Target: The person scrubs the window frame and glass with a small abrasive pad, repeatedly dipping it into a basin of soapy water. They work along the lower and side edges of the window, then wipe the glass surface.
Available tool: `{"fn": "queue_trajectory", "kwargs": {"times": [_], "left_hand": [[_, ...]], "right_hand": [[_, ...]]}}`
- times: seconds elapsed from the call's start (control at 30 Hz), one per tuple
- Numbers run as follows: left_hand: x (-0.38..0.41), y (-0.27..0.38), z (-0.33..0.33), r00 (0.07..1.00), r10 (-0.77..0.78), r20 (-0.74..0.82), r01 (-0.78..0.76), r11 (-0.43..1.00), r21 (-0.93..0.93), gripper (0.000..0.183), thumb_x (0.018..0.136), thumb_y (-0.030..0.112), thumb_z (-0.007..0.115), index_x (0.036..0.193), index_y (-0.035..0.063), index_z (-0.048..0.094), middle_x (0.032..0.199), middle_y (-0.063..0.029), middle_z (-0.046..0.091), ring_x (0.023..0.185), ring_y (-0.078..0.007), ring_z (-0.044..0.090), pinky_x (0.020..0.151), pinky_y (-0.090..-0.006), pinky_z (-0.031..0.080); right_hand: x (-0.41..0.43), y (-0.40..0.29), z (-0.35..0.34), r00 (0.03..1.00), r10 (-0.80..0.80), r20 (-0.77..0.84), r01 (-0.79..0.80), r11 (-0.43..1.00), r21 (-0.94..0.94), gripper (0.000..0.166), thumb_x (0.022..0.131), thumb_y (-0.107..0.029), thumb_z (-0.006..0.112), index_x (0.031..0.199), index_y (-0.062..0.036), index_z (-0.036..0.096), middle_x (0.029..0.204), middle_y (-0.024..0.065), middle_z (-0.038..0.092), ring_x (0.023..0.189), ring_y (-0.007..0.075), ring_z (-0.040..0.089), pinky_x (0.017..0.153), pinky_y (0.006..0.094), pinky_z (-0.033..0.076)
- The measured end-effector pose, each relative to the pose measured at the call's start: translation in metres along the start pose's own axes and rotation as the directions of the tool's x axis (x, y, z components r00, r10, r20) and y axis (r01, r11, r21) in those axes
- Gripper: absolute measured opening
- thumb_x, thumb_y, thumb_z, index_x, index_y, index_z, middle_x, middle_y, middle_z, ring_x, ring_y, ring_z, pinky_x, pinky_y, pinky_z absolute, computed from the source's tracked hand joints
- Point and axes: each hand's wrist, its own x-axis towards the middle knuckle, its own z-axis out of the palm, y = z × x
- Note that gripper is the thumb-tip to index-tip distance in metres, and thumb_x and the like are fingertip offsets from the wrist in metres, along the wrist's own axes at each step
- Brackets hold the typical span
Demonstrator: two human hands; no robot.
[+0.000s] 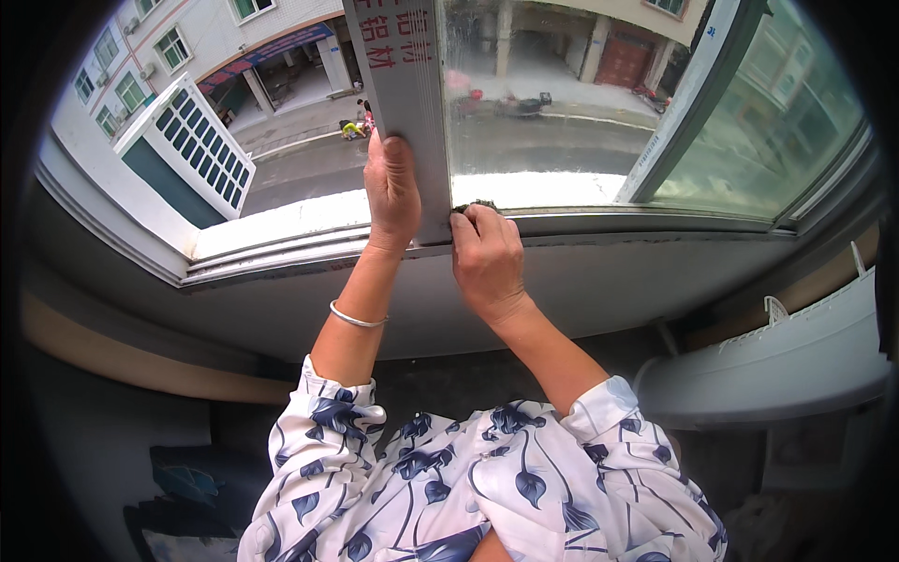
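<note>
My left hand (pixel 393 193) lies upright along the left edge of the sliding window's metal frame (pixel 427 126), its thumb on the face of the frame. My right hand (pixel 487 253) pinches a dark, rough scouring pad or cloth (pixel 477 206) at the lower left corner of the glass pane (pixel 548 140); most of the pad is hidden by the fingers. The pane is streaked and looks wet or smeared. Below the frame runs the metal window track (pixel 281 254), with the open part of the window to the left.
An open white louvred shutter or unit (pixel 204 147) stands outside at the left. A white plastic tub or appliance (pixel 765 372) is at the right. Another framed pane (pixel 765 126) stands right of the first. Beyond the sill (pixel 295 221) lies a street with people.
</note>
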Motion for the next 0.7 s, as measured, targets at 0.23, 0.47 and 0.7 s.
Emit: {"fn": "queue_trajectory", "kwargs": {"times": [0.23, 0.47, 0.7], "left_hand": [[0.0, 0.003, 0.006, 0.999, 0.05, 0.009, -0.05, 0.998, -0.029, 0.067, 0.104, 0.063, 0.033, 0.117, 0.0005, 0.054, 0.078, 0.0038, 0.041, 0.072, -0.0065, 0.036, 0.064, -0.0229, 0.034], [-0.002, 0.009, 0.019, 0.999, 0.011, 0.03, -0.011, 1.0, -0.012, 0.062, 0.104, 0.062, 0.032, 0.097, 0.0036, 0.05, 0.079, 0.0047, 0.039, 0.074, -0.007, 0.034, 0.064, -0.0242, 0.033], [-0.001, 0.006, 0.023, 0.993, 0.104, -0.05, -0.101, 0.994, 0.05, 0.065, 0.104, 0.062, 0.032, 0.1, 0.0012, 0.053, 0.078, 0.0022, 0.043, 0.073, -0.0096, 0.039, 0.065, -0.026, 0.035]], "right_hand": [[-0.004, 0.067, -0.054, 0.996, 0.023, 0.083, -0.01, 0.988, -0.154, 0.015, 0.078, -0.002, 0.069, 0.092, -0.007, 0.07, 0.089, 0.0043, 0.063, 0.081, 0.024, 0.063, 0.071, 0.0374, 0.049], [0.002, 0.003, -0.012, 0.984, 0.141, 0.105, -0.145, 0.989, 0.033, 0.009, 0.077, -0.001, 0.067, 0.085, -0.0045, 0.068, 0.088, 0.0076, 0.06, 0.078, 0.0273, 0.063, 0.07, 0.0388, 0.051], [-0.001, 0.019, -0.063, 0.942, 0.305, 0.14, -0.336, 0.846, 0.414, 0.024, 0.078, 0.006, 0.071, 0.1, -0.0036, 0.074, 0.098, 0.0084, 0.066, 0.08, 0.0254, 0.068, 0.069, 0.033, 0.057]]}}
